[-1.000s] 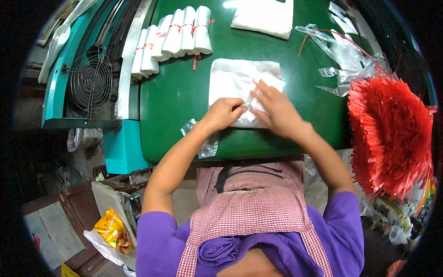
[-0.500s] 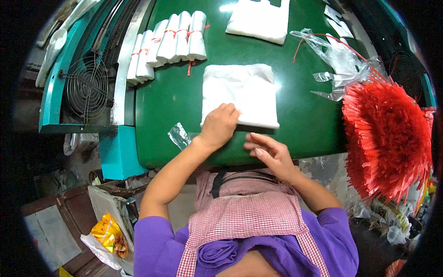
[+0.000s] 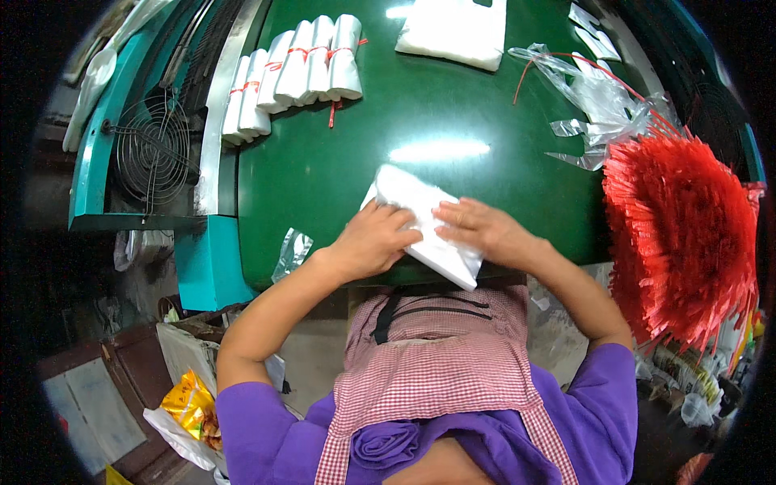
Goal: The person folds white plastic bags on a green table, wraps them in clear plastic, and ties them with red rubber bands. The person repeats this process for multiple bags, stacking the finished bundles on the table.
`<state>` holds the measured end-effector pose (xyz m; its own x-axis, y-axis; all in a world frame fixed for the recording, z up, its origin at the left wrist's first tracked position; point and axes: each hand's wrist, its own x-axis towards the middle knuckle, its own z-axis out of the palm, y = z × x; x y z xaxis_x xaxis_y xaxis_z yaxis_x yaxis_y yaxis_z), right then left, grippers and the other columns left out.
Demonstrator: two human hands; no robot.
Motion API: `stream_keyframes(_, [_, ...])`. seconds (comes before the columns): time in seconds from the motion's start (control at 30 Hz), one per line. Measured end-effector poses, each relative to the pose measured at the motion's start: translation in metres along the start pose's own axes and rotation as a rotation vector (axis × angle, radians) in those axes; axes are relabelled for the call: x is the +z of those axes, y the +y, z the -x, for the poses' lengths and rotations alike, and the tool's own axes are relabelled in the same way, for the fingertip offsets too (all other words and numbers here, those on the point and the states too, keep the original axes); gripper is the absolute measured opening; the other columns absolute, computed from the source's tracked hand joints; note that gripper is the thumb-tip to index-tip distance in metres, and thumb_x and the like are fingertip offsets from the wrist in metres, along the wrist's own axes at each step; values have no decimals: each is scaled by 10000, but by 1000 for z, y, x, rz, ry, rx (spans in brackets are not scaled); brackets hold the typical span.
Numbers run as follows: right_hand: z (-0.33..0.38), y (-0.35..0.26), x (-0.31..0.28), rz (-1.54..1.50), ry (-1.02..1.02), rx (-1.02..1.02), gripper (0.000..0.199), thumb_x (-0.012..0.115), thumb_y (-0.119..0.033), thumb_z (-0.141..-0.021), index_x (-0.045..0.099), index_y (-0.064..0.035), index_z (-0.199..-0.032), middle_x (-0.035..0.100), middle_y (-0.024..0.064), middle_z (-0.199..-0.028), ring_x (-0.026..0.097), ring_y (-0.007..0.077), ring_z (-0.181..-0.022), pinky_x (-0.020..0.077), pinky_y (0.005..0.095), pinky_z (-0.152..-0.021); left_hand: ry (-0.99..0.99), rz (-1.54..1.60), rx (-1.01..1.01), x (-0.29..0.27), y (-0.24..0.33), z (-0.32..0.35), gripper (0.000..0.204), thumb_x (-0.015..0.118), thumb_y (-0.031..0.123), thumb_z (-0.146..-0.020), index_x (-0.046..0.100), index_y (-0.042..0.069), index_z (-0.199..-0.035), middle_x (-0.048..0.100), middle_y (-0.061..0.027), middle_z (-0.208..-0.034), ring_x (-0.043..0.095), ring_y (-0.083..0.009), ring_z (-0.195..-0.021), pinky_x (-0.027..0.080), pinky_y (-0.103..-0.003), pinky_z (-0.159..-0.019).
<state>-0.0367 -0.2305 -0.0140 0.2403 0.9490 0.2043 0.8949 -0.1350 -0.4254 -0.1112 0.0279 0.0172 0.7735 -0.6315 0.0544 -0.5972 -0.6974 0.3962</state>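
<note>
A white stack of plastic bags (image 3: pixel 419 202), folded over into a narrow pad, lies slantwise at the near edge of the green tabletop (image 3: pixel 517 145). My left hand (image 3: pixel 377 237) grips its left side with curled fingers. From the right, my right hand (image 3: pixel 485 232) closes over the other side, its thumb hidden. One lower corner of the pad pokes toward me past the table edge. Farther off, a second flat stack of white bags (image 3: pixel 453 32) lies at the back. Several rolled bag bundles (image 3: pixel 299 69), bound with red ties, sit in a row at the far left.
A thick bunch of red plastic strips (image 3: pixel 675 242) hangs at the right edge. Crumpled clear plastic (image 3: pixel 594 105) with a red strand lies behind it. A clear scrap (image 3: pixel 291 252) sits by my left forearm. Left of the table is a round wire guard (image 3: pixel 153 158).
The flat bag stack has been folded over, turned aslant and drawn toward me. My right hand has come up from beside it onto its right side.
</note>
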Motion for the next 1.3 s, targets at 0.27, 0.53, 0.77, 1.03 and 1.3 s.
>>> stream_keyframes(0.27, [2, -10, -32, -104, -137, 149, 449, 540, -100, -805, 493, 1, -1241, 431, 193, -1360, 436, 326, -1242, 312, 440, -1061, -167, -33, 24, -19, -8, -32, 227, 659, 167, -716, 652, 91, -929, 463, -137, -1335, 394, -382, -1252, 284, -583, -1021])
stream_keyframes(0.53, [4, -55, -25, 102, 8, 350, 459, 654, -285, -784, 567, 41, -1096, 522, 243, -1202, 519, 382, -1082, 422, 417, -929, 27, 63, -122, 1, 32, 4, 378, 661, 190, -776, 570, 80, -1126, 532, -181, -1220, 494, -386, -1134, 410, -528, -909])
stream_keyframes(0.77, [-22, 6, -15, -266, 217, 653, 351, 660, -310, -810, 597, -10, -981, 604, 158, -773, 586, 323, -621, 481, 400, -606, -19, -101, -321, -24, 5, -32, 296, 590, 103, -811, 574, 2, -1089, 567, -171, -1082, 527, -310, -1002, 444, -399, -871])
stream_keyframes(1.03, [-39, 170, -76, -154, 916, 1146, 508, 669, -450, -773, 607, -3, -1006, 659, 181, -906, 644, 328, -814, 497, 396, -724, 168, 201, -111, 22, 31, -34, 423, 650, 121, -773, 480, 34, -1151, 520, -147, -1165, 486, -314, -1071, 365, -431, -922])
stream_keyframes(1.3, [-96, 132, -84, -343, 646, 844, 193, 585, -221, -829, 668, -48, -806, 647, 145, -716, 652, 266, -718, 501, 376, -623, -258, 395, -123, 9, 27, -12, 334, 692, 137, -696, 603, 63, -1009, 545, -115, -919, 508, -294, -914, 388, -374, -811])
